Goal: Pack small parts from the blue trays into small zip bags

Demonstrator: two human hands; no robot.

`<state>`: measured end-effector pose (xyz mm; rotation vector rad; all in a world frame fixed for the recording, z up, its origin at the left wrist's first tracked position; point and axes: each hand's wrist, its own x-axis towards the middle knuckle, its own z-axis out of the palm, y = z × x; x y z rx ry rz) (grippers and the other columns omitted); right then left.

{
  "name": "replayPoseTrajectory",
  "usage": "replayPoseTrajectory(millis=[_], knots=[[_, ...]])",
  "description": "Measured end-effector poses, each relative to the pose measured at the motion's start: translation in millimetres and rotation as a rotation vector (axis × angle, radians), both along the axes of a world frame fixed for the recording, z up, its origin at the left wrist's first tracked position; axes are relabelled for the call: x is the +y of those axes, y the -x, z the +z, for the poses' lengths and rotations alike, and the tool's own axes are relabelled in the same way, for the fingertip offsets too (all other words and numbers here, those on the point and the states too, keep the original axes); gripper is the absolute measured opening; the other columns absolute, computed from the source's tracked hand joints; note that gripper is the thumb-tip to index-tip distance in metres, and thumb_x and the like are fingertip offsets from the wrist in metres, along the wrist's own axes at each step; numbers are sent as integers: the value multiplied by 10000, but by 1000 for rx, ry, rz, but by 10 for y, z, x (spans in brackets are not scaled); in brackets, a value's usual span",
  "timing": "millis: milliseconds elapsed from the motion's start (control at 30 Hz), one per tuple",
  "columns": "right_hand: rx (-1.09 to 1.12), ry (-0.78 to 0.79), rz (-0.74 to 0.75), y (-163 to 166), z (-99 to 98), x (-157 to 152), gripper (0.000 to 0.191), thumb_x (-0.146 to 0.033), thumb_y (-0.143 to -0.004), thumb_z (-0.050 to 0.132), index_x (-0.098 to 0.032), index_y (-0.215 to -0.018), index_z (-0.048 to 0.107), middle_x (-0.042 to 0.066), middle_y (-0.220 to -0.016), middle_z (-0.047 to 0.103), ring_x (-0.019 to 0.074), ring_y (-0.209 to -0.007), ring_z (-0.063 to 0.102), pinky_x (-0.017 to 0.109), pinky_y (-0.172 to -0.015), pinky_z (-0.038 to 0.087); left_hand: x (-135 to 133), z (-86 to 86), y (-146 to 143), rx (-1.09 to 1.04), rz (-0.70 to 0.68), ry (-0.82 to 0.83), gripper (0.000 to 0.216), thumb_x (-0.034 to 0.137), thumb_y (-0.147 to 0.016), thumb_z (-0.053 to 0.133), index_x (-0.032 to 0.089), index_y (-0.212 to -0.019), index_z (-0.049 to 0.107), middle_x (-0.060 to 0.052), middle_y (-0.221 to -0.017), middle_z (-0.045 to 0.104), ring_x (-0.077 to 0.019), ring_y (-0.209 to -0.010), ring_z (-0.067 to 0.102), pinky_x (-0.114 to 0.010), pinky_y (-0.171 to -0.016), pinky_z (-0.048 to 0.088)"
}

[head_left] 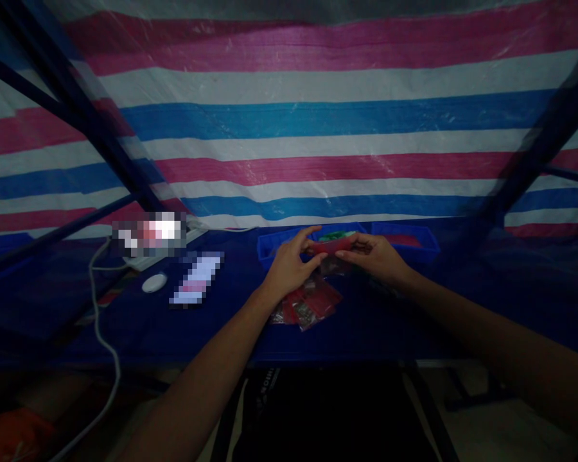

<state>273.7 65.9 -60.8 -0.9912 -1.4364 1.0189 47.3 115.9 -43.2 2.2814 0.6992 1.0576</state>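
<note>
Between my two hands is a small red plastic bag [334, 245], raised above the table just in front of the blue bins. My left hand [296, 260] pinches its left end, thumb below and fingers above. At the other end my right hand [373, 255] grips it between thumb and fingers. Below my hands lies a loose pile of small clear and red packets [313, 301]; what they contain is too dark to name. A blue bin [267, 247] behind my left hand has something green [334, 235] in it, partly hidden by the held bag.
A second blue bin [428, 244] with red pieces stands right of the first. On the left lie a lit phone [197, 279], a white round lid-like disc [154, 283] and a white power strip [149, 253] with a cable [96, 301]. Striped sheeting [318, 115] hangs behind.
</note>
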Motion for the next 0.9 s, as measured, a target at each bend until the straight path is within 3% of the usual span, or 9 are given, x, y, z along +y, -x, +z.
replayPoseTrajectory(millis=[133, 267, 433, 600, 700, 800, 900], knots=[[29, -37, -59, -13, -52, 43, 305, -442, -778, 837, -224, -936, 696, 40, -979, 770, 217, -875, 739, 412, -870, 619, -11, 10, -8, -39, 34, -37, 565, 252, -921, 703, 267, -1442, 486, -82, -1156, 726, -226, -1034, 716, -416, -932, 589], [91, -96, -179, -29, -91, 91, 320, -472, -798, 817, -244, -939, 642, 34, -982, 758, 212, -896, 733, 386, -865, 617, -21, 40, -2, -61, 79, -179, 326, 264, -927, 709, 254, -1245, 638, -96, -1286, 637, -229, -1142, 646, -377, -908, 582], [113, -130, -184, 5, -97, 91, 304, -453, -806, 821, -243, -922, 634, 33, -976, 752, 205, -897, 725, 366, -863, 607, -48, 39, -14, 19, 34, -176, 274, 362, -945, 697, 244, -1191, 679, -69, -1102, 670, -194, -922, 655, -345, -763, 574], [58, -106, -39, 89, -24, -32, 330, -428, -787, 840, -243, -1011, 685, 51, -1089, 755, 226, -995, 726, 391, -910, 599, -125, 28, -57, 99, -56, -105, 470, 458, -906, 729, 223, -1300, 627, -90, -1134, 685, -230, -969, 657, -376, -812, 555], [7, -99, 29, 115, 20, -101, 328, -446, -829, 798, -251, -1077, 708, 65, -1160, 745, 245, -1056, 719, 410, -920, 597, -131, 21, -62, 141, -20, -143, 355, 453, -947, 669, 189, -1183, 660, -82, -1033, 694, -231, -919, 642, -383, -815, 519], [-62, -159, -56, 103, 28, -109, 289, -459, -866, 758, -242, -1054, 720, 64, -1080, 752, 234, -971, 723, 402, -877, 597, -86, 7, -45, 145, 32, -149, 242, 368, -1024, 539, 171, -1047, 678, -61, -940, 694, -203, -852, 633, -346, -769, 491], [-124, -260, -230, 70, 27, -86, 276, -442, -873, 755, -241, -1057, 710, 62, -1029, 738, 222, -887, 703, 379, -802, 592, -47, 4, -27, 123, 96, -132, 239, 339, -1020, 535, 162, -977, 689, -43, -864, 694, -190, -798, 628, -326, -731, 477]])
